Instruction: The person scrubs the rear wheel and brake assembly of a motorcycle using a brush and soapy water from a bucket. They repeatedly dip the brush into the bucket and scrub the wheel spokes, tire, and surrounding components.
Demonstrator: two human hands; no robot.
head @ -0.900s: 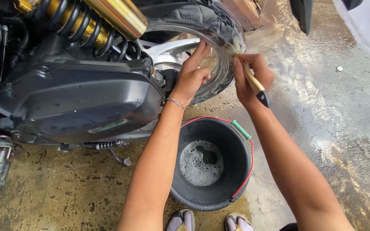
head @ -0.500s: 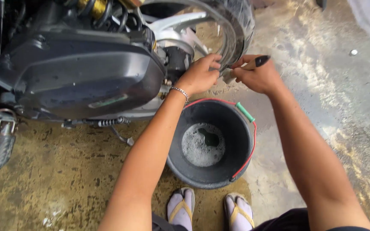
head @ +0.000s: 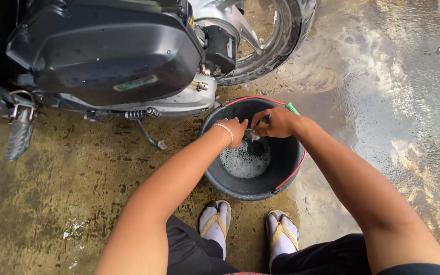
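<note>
Nearest to us, both feet in yellow-strapped sandals (head: 220, 224) stand on the wet, stained concrete floor (head: 62, 193), just below the bucket.

The black bucket (head: 230, 186) sits directly under both hands. It is round, with a red rim band and a green grip (head: 293, 108) on its far edge. Shallow soapy water (head: 243, 162) covers the bottom, with foam on the near-left part and a dark patch beyond it.

We hold both forearms extended forward and converging over the bucket mouth. The left hand (head: 234, 130), with a beaded bracelet (head: 224, 129) at the wrist, is curled with fingers pointing toward the right hand. The right hand (head: 277, 123) is clenched around a small brush (head: 266, 119), of which only a dark stub shows above the knuckles. A small pale object (head: 253, 136) sits between the fingertips of both hands; we cannot tell what it is, nor whether the left hand grips it.

Open wet floor extends to the right of the right hand. To the left of the left hand lies bare floor with a footpeg (head: 19, 135). Beyond the hands, the black engine cover (head: 103, 51) and the rear wheel (head: 276, 40) stand just past the bucket's far rim.
</note>
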